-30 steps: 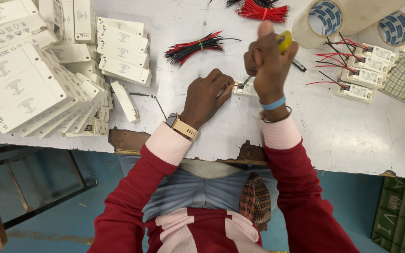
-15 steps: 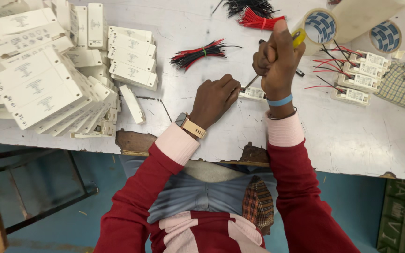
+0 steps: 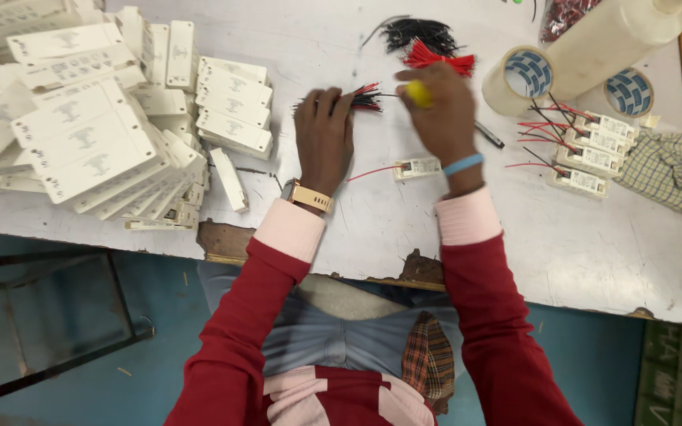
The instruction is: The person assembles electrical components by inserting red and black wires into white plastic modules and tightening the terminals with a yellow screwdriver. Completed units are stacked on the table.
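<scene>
My left hand (image 3: pixel 324 136) lies flat on the white table (image 3: pixel 562 252), fingers reaching onto a bundle of red and black wires (image 3: pixel 366 96). It holds nothing that I can see. My right hand (image 3: pixel 437 110) is closed around a yellow-handled screwdriver (image 3: pixel 417 93), whose dark shaft (image 3: pixel 489 136) sticks out to the right. Just below that hand sits a small white module (image 3: pixel 417 167) with a red wire running out to its left.
Stacks of flat white housings (image 3: pixel 88 142) fill the left of the table. Several wired white modules (image 3: pixel 590 150) lie at right beside a checked cloth (image 3: pixel 661 167), two tape rolls (image 3: pixel 521 79) and a cream cylinder (image 3: pixel 609 35). Red wires (image 3: pixel 436 57) and black wires (image 3: pixel 418 31) lie further back.
My left hand left the small white module and moved up to the red and black wire bundle. My right hand lifted off the module, still gripping the screwdriver.
</scene>
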